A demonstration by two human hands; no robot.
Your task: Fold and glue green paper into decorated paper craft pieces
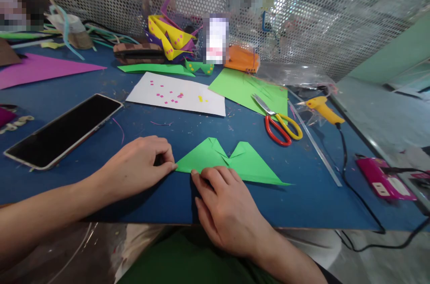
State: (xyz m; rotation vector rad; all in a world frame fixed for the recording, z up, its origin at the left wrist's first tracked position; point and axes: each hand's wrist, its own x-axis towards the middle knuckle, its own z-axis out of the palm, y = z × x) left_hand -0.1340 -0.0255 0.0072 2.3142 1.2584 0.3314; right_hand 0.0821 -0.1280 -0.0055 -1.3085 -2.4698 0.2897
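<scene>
A folded green paper (pixel 258 163) with two raised peaks and a notch between them lies near the front of the blue table. My left hand (pixel 141 163) has thumb and forefinger pinched at its left tip, the other fingers curled in. Over the paper's lower edge rests my right hand (pixel 225 208), its fingertips pressing down near the middle, with the thumb apart on the table. Part of the lower edge is hidden under those fingers. The paper's thin right tip points away from both hands.
Red-and-yellow-handled scissors (pixel 278 122) lie beyond the paper. Further right are a yellow glue gun (pixel 322 108) and a pink power strip (pixel 386 178). Left is a smartphone (pixel 63 131). Behind sit a white sheet (pixel 188 96), light green paper (pixel 248 89) and yellow-purple folded paper (pixel 171 37).
</scene>
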